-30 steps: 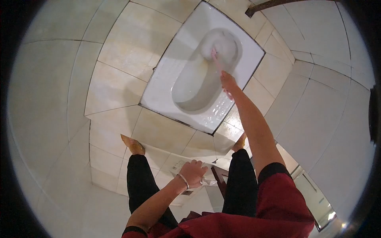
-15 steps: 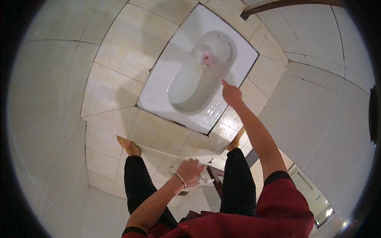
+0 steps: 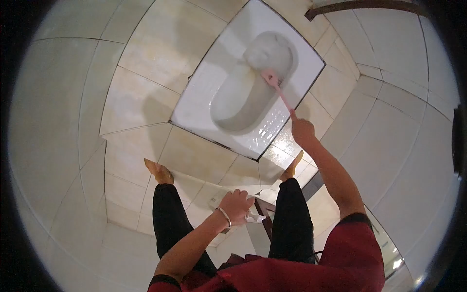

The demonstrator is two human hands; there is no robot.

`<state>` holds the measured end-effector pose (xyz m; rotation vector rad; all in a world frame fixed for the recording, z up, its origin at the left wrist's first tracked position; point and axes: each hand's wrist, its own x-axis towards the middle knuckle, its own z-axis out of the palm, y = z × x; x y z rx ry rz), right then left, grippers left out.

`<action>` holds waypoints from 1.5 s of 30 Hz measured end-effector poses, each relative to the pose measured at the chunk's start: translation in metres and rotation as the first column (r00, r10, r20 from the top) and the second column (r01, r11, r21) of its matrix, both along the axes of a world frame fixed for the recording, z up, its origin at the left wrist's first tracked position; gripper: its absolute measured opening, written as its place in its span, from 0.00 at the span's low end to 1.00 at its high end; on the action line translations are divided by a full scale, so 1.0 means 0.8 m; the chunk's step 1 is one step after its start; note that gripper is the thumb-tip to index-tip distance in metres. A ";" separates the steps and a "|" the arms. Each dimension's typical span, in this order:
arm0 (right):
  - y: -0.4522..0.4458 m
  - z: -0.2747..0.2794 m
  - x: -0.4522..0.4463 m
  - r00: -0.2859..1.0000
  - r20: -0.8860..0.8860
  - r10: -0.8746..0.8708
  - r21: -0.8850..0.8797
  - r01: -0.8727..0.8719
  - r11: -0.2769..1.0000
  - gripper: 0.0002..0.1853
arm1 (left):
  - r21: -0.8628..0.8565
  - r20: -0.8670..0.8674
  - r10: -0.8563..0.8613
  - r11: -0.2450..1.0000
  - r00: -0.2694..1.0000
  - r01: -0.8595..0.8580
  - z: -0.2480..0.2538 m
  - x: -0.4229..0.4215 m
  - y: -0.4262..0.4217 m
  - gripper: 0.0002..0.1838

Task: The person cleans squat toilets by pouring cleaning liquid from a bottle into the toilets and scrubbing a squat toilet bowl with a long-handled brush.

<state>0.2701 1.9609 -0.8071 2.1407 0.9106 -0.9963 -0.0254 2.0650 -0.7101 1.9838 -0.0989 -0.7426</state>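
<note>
My right hand (image 3: 303, 132) is closed around the handle of a pink toilet brush (image 3: 271, 77). The brush head is inside the basin of a white squat toilet (image 3: 194, 104), by the right inner wall. Its handle slants across the toilet's right rim. Wearing a bracelet, my left hand (image 3: 234, 207) is wrapped around a whitish bottle (image 3: 256, 217) in front of my body. A white tip sticks out to the right of the fingers, and most of the bottle is hidden by the hand.
My bare feet (image 3: 159, 172) are on the beige tiled floor (image 3: 141, 100), either side of a step edge below the toilet. Tiled walls (image 3: 394, 112) rise left and right. A dark curved bar (image 3: 365, 5) is at the upper right. Wet shine shows near the rim.
The toilet brush has come back toward me and right, from the deeper part of the basin to its right wall. My right hand moved with it. My left hand is almost still.
</note>
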 end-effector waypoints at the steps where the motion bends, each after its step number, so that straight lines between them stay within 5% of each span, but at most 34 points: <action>1: 0.016 -0.006 0.007 1.000 0.007 0.003 -0.003 -0.003 1.000 0.27 | -0.004 -0.034 -0.015 1.000 0.999 0.015 0.002 0.002 0.000 0.25; 3: 0.035 -0.058 0.045 0.989 0.144 0.044 0.067 -0.054 0.996 0.24 | 0.018 -0.057 -0.018 1.000 0.998 0.019 -0.005 0.009 0.003 0.25; 7: 0.089 -0.109 0.067 0.995 0.071 -0.069 0.303 0.044 0.952 0.20 | 0.010 -0.040 0.005 1.000 0.999 -0.005 0.000 0.000 -0.003 0.25; 9: 0.107 -0.106 0.043 0.889 -0.215 -0.404 0.365 0.456 0.812 0.20 | 0.043 -0.048 -0.041 0.998 0.998 0.043 -0.006 0.009 0.009 0.26; 11: 0.095 -0.082 0.021 0.606 -0.383 -0.697 0.259 0.795 0.549 0.20 | -0.003 -0.068 -0.021 1.000 0.997 0.021 0.005 0.004 0.005 0.17; 13: 0.015 -0.114 0.049 0.864 -0.210 -0.457 0.393 0.502 0.770 0.20 | -0.005 -0.036 0.003 1.000 0.999 -0.004 0.001 -0.001 -0.002 0.22; 14: -0.014 -0.126 0.054 0.988 -0.009 -0.154 0.456 0.141 0.879 0.21 | -0.001 -0.010 0.021 1.000 1.000 -0.021 0.001 -0.006 -0.005 0.26; 16: -0.017 -0.065 0.023 0.937 0.049 -0.347 0.232 0.327 0.916 0.22 | 0.000 -0.026 -0.001 1.000 1.000 0.001 0.005 -0.009 -0.004 0.26; 19: -0.127 -0.063 -0.096 0.983 0.091 -0.158 0.359 0.116 0.926 0.28 | -0.008 -0.030 -0.011 1.000 0.999 0.011 0.008 0.001 0.002 0.26; 21: -0.122 -0.040 -0.161 0.917 -0.166 -0.364 0.217 0.394 0.893 0.27 | -0.015 -0.041 -0.021 1.000 0.999 0.021 0.007 0.003 0.003 0.26; 23: -0.100 -0.039 -0.163 0.813 -0.241 -0.530 0.139 0.569 0.811 0.25 | 0.000 -0.004 0.027 1.000 1.000 -0.027 0.001 -0.004 0.002 0.26; 26: -0.067 -0.083 -0.086 0.857 -0.143 -0.495 0.434 0.503 0.747 0.23 | 0.023 0.035 0.083 0.996 0.996 -0.084 0.003 -0.009 -0.002 0.25; 28: -0.024 -0.135 -0.017 0.781 -0.160 -0.603 0.498 0.592 0.634 0.20 | 0.020 0.001 0.038 0.999 0.999 -0.038 0.008 -0.006 -0.005 0.24; 29: 0.016 -0.127 0.007 0.719 -0.225 -0.658 0.393 0.685 0.614 0.19 | 0.015 -0.026 -0.005 1.000 1.000 0.006 0.009 -0.006 -0.005 0.24; 32: 0.011 -0.232 0.042 0.862 -0.371 -0.345 0.678 0.506 0.533 0.19 | 0.014 -0.019 -0.032 0.999 0.999 0.032 0.002 -0.013 -0.018 0.24; 34: 0.078 -0.215 0.019 0.407 -0.630 -0.662 0.362 0.907 0.213 0.16 | 0.037 -0.011 -0.037 0.999 0.999 0.037 -0.003 -0.013 -0.018 0.24; 36: 0.070 -0.148 -0.060 0.169 -0.708 -0.685 0.360 0.922 -0.144 0.19 | 0.029 -0.007 -0.028 0.999 1.000 0.028 0.004 -0.013 -0.021 0.24; 38: 0.052 -0.036 -0.115 0.350 -0.597 -0.722 0.329 0.928 0.178 0.22 | 0.024 -0.011 -0.034 0.999 0.999 0.035 0.005 -0.010 -0.013 0.24; 41: -0.032 -0.010 -0.197 0.728 -0.395 -0.561 0.485 0.684 0.545 0.21 | 0.025 -0.032 -0.021 0.999 0.999 0.022 0.001 -0.015 -0.016 0.25; 42: -0.040 0.005 -0.216 0.776 -0.434 -0.458 0.635 0.624 0.455 0.22 | 0.025 -0.034 -0.019 1.000 0.999 0.019 0.001 -0.017 -0.015 0.25; 45: -0.037 -0.001 -0.214 0.838 -0.404 -0.366 0.592 0.545 0.594 0.24 | 0.003 -0.039 0.009 1.000 0.999 -0.009 0.001 -0.016 -0.017 0.25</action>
